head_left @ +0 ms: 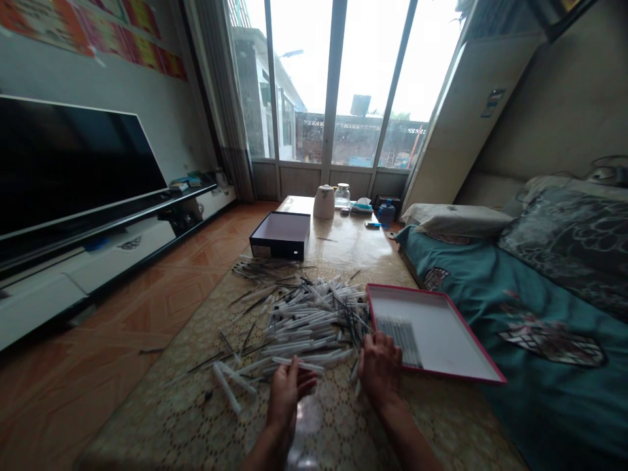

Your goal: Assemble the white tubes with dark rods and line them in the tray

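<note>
Pen barrels [304,324], clear and whitish, lie in a loose heap across the middle of your long patterned table [343,425], mixed with thin dark refills [260,269] that fan out toward the far left of the pile. You cannot count them; they overlap and blur together. Largest around you are the dark television [63,163] on the left, cut off by the frame edge, and the teal-covered bed [540,327] on the right, also cut off. A dark open box [280,237] sits beyond the heap, and a white tray with a pink rim [441,330] lies just right of it, holding a short row of pens [403,337]. Farther back stand a white kettle [324,201] and a glass jar [342,195]. Posters high on the left wall carry writing too blurred to read, and the box's small label is illegible.

Your left hand [287,389] is half open, fingers loosely curled at the near edge of the heap, touching one barrel. Your right hand [380,366] rests palm down, fingers bent over the pile's edge beside the tray corner; whether it grips anything is hidden.
</note>
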